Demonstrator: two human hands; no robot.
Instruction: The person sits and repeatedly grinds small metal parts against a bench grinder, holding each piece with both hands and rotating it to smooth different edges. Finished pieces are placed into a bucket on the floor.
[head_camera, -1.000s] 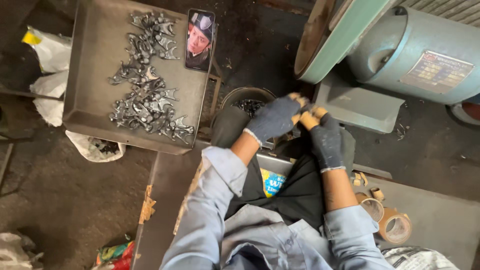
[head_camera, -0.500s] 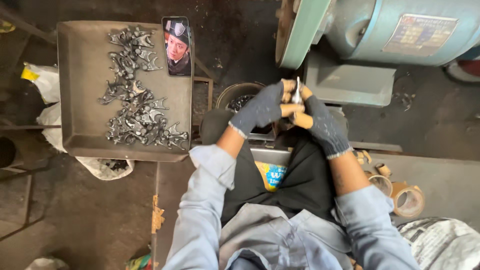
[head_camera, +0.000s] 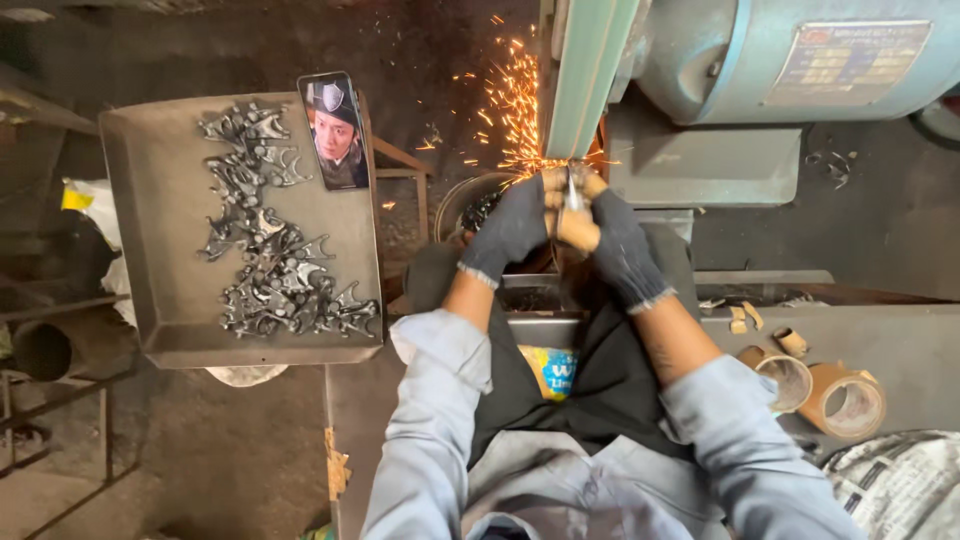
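Both dark-gloved hands, left hand (head_camera: 512, 228) and right hand (head_camera: 612, 240), pinch a small grey metal piece (head_camera: 573, 192) between fingertips against the green belt grinder (head_camera: 588, 75), orange sparks (head_camera: 512, 100) left of it.

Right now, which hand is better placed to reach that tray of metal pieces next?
Left, probably. The left hand sits nearer the tray on that side; the right hand is farther away. Both pinch the metal piece.
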